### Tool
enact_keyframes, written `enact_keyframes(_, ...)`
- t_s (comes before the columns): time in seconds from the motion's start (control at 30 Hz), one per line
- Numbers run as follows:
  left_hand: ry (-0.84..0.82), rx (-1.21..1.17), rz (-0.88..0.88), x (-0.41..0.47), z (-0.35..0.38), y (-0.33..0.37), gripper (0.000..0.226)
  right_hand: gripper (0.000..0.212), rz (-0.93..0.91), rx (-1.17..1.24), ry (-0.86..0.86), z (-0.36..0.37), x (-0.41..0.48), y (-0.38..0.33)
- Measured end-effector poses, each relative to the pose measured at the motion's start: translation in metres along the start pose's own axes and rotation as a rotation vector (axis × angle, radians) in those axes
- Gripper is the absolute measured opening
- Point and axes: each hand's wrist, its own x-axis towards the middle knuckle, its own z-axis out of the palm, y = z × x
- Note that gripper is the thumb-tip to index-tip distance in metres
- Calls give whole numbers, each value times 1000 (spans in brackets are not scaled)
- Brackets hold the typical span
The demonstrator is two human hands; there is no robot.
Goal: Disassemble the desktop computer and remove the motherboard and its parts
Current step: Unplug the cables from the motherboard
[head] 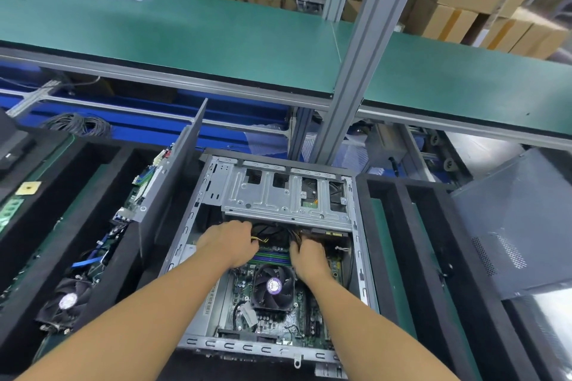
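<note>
Computer case (247,348) on its side, open face up, under both forearms. Motherboard (278,322) seated on the case floor, not removed. Most of it lies nearer than the hands. Its fan (274,286) sits between the two wrists; memory sticks (272,257) run across between the two hands.

Left hand (229,244): back to camera, fingers bent down at the yellow wires (260,239). Fingertips hidden, so cannot tell whether it pinches them.

Right hand (309,257): fingers curled round the cable bundle (298,237), grasping it.

Edges and room:
- Drive cage (278,198) directly beyond both hands. Its near edge sits just beyond the knuckles, with the cables coming out from under it. Tight there.
- Left case wall close beside the left hand. A narrow strip of board shows between the right hand and the right case wall.
- Open top of the case above the fan and the near half of the board is unobstructed except for the forearms.
- Near case rim passes under both forearms.

Outside the case:
- Grey panel (173,176) stands upright just left of the left forearm, along the case wall.
- Farther left, a black foam tray (123,272) holds a second board (96,260) with its own fan (68,300).
- Right of the right forearm, another slotted foam tray (363,219) touches the case, then a grey metal cover (510,219).
- Green shelf (185,31) spans above and beyond the hands. Its aluminium post (365,49) comes down just past the far case edge.
</note>
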Motion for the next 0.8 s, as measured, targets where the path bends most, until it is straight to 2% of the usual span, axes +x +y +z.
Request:
enact_keyframes(0.13, 43, 179, 121, 2, 3, 4, 46, 42, 72, -93, 65, 0, 4, 3)
enact_keyframes(0.27, 88, 237, 217, 10, 10, 24, 45, 29, 133, -65, 55, 6, 7, 3)
enact_keyframes(0.4, -12, 205, 147, 24, 19, 46, 30, 28, 234, -4, 91, 14, 12, 10)
enact_keyframes(0.5, -49, 218, 78, 37, 26, 54, 18, 32, 209, -23, 108, 20, 15, 11)
enact_keyframes(0.67, -128, 182, 19, 55, 36, 60, 22, 39, 161, -132, 93, 23, 18, 9)
enact_keyframes(0.8, -87, 122, 29, 64, 37, 58, 27, 39, 152, -163, 56, 21, 16, 6)
